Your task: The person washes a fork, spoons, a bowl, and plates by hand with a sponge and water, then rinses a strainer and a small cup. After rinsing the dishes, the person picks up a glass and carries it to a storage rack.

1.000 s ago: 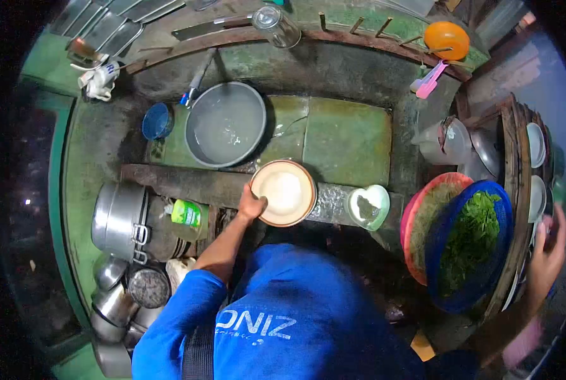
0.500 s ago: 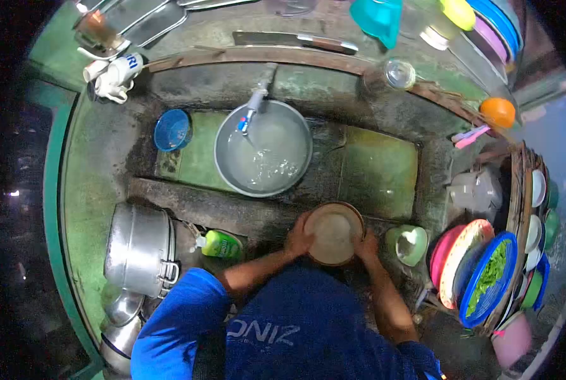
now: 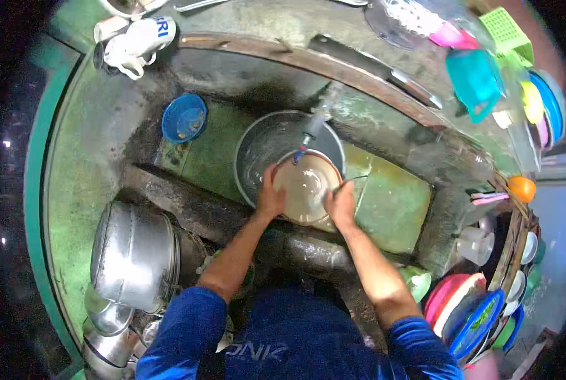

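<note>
A round tan plate [image 3: 307, 185] is held with both hands over a grey metal basin [image 3: 261, 149] in the green sink. My left hand [image 3: 270, 196] grips its left rim and my right hand [image 3: 340, 204] grips its right rim. Water from a tap [image 3: 313, 126] falls onto the plate's upper edge. Part of the basin is hidden behind the plate.
A small blue bowl [image 3: 184, 118] lies left of the basin. A big metal pot [image 3: 133, 256] and smaller pots [image 3: 106, 316] stand at lower left. Stacked colourful plates and baskets [image 3: 470, 316] sit at lower right, and a long knife [image 3: 371, 66] rests on the back ledge.
Both hands carried the plate from the near ledge forward to under the tap, over the basin. One second ago only the left hand touched it; the view has swung right.
</note>
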Demonstrator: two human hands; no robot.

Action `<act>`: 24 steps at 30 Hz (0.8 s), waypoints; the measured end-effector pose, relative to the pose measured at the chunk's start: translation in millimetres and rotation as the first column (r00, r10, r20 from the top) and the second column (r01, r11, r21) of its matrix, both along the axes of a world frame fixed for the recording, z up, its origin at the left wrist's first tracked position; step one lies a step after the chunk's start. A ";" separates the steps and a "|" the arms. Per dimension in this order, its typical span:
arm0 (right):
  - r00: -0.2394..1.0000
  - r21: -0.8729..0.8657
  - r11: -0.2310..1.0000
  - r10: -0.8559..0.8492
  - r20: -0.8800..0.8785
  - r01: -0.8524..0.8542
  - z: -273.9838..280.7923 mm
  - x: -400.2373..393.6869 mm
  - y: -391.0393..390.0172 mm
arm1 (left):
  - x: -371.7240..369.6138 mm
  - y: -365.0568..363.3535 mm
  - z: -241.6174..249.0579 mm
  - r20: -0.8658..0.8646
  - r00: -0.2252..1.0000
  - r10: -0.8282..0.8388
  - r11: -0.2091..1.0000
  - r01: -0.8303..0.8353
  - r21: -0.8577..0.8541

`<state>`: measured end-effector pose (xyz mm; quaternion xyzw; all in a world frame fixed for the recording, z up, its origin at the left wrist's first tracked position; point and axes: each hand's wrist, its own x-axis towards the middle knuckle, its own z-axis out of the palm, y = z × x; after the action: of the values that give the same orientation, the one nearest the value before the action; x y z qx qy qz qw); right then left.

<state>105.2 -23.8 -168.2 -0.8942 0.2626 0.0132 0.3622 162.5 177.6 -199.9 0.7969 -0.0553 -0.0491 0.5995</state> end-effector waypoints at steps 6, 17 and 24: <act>0.987 -0.021 1.000 -0.019 -0.160 0.016 -96.2 70.3 32.5 | 42.5 28.6 -83.3 -0.075 0.973 0.220 0.952 -0.197 0.235; 0.889 0.456 0.839 0.067 0.453 -0.295 -282.7 53.0 -16.9 | 59.0 24.0 -97.3 -0.232 0.920 0.315 0.884 -0.196 0.424; 0.856 0.923 0.383 -0.466 0.224 -0.032 -332.7 46.6 -27.8 | 54.7 16.9 -140.6 -0.349 0.937 -0.023 0.749 0.248 0.615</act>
<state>151.8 -51.6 -501.0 -0.4866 0.2402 -0.1042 0.8335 217.1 194.6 -340.5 0.9298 0.0045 -0.2375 0.2810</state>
